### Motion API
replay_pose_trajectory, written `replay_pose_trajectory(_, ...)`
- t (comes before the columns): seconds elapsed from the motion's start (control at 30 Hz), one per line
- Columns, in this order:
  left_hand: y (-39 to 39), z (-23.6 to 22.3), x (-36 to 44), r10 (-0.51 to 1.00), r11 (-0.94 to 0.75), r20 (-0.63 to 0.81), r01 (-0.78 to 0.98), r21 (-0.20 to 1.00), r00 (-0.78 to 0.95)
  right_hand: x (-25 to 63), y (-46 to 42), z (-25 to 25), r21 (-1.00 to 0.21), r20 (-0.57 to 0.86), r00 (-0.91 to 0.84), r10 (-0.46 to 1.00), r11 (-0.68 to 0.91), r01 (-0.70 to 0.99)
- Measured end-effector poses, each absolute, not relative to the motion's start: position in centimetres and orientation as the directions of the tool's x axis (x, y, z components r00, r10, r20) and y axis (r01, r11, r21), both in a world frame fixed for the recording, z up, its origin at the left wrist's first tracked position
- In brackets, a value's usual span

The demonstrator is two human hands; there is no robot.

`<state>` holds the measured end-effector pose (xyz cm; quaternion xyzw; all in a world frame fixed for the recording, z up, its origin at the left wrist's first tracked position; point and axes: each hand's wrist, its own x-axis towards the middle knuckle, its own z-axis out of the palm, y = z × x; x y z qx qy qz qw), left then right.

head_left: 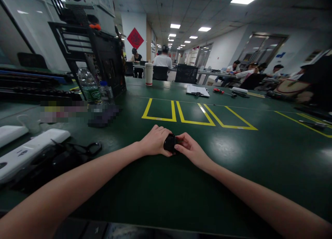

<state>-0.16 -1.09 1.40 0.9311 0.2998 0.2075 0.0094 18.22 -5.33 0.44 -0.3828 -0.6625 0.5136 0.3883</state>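
Between my hands, low over the dark green table [204, 197], is a small black rounded object [169, 142]; its exact kind I cannot make out. My left hand [155, 141] is wrapped around its left side and top, thumb below. From the right, my right hand [190, 147] pinches its edge with thumb and fingers. Part of the object is hidden behind the fingers. Just beyond my hands, yellow tape outlines [158, 119] mark the tabletop.
At left lie a white power strip [38, 147] and tangled black cables [64, 159]. Behind them stand a water bottle [89, 85] and a black computer case [106, 59]. A paper cup [148, 74], clipboard [197, 90] and red-handled screwdriver [218, 91] are at the far edge. Several people sit beyond.
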Motion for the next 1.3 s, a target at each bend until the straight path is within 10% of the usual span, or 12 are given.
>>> replay_pose_trajectory(1.3,-2.9,0.8,-0.3,0.577,-0.797,0.432,0.592,0.115,0.693,18.1,-6.3,0.1,-0.943,0.235,-0.405,0.884,0.309,0.127)
